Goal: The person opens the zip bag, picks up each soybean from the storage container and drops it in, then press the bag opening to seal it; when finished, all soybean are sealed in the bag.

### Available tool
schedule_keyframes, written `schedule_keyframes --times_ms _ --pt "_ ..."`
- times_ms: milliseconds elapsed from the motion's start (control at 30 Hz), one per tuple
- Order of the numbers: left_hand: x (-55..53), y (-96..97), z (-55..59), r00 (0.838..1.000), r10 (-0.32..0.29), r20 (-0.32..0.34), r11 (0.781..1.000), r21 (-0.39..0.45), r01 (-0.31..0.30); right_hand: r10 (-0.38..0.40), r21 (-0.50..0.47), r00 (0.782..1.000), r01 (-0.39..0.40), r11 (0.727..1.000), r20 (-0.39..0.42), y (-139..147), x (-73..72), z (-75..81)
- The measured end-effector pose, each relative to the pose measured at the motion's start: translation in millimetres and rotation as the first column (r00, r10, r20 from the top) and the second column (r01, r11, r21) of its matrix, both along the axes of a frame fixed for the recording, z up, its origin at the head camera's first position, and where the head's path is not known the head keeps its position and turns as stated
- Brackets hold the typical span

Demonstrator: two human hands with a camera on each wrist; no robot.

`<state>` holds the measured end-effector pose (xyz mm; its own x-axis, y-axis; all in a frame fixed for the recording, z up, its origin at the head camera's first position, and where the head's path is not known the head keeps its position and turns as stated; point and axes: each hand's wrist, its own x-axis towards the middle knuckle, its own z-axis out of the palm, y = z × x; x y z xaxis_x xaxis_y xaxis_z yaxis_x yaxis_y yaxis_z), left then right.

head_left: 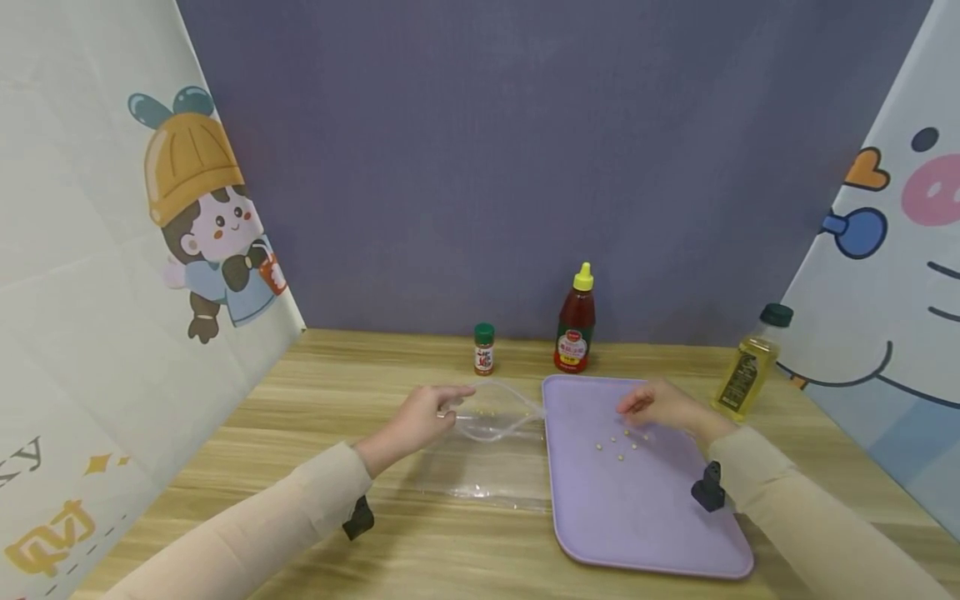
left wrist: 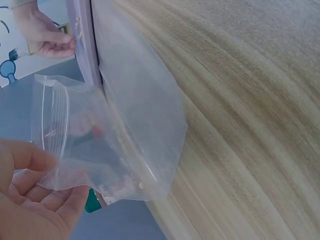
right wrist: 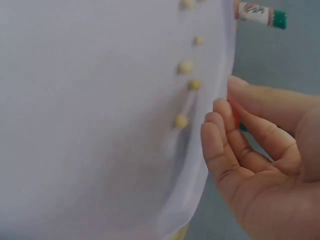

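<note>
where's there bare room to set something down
Bare: the near half of the tray, between the small pale balls and its near rim; the table left of the spice jar, beyond the left sleeve; and between sleeve, clear bag and tray. Crowded: the bag's mouth, where the left hand holds it, and the tray's far half, with the right hand and balls.

1. Bag: thin, clear plastic film, glossy and slightly wrinkled.
2. Tray: smooth, plastic-looking, with a soft matt sheen.
3. Table: smooth wood-grain top.
4. Sleeves: matt cloth.
5. Backdrop: matt, cloth-like.
6. Oil bottle: clear, smooth, glossy.
7. Kernels: smooth-looking, matt.
</note>
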<state>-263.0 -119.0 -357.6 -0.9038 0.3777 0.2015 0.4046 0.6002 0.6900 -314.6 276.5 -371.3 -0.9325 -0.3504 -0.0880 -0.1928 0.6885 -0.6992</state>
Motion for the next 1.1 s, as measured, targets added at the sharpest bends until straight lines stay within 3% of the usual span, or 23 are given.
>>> schedule_keyframes --times_ms 167,500,767,1100 --pt "0.2 0.0 -0.5 1.0 -0.003 0.011 1.0 -0.006 0.003 -0.026 0.044 0.998 0.024 0.999 0.06 6 -0.3 -8.1" --pt "1.6 0.9 -2.5 1.0 0.005 0.022 1.0 -0.014 -0.005 -0.021 0.043 1.0 0.021 0.999 -0.002 3 -0.6 -19.0" --pt "0.9 1.1 -4.1 1.0 0.003 0.021 1.0 -0.012 -0.003 -0.088 0.06 0.995 0.09 0.994 -0.041 8 -1.1 -17.4" --pt "0.7 1.0 0.4 1.0 0.011 0.007 1.0 -0.009 -0.011 -0.074 -0.142 0.996 0.067 0.988 -0.047 -7 0.9 7.8"
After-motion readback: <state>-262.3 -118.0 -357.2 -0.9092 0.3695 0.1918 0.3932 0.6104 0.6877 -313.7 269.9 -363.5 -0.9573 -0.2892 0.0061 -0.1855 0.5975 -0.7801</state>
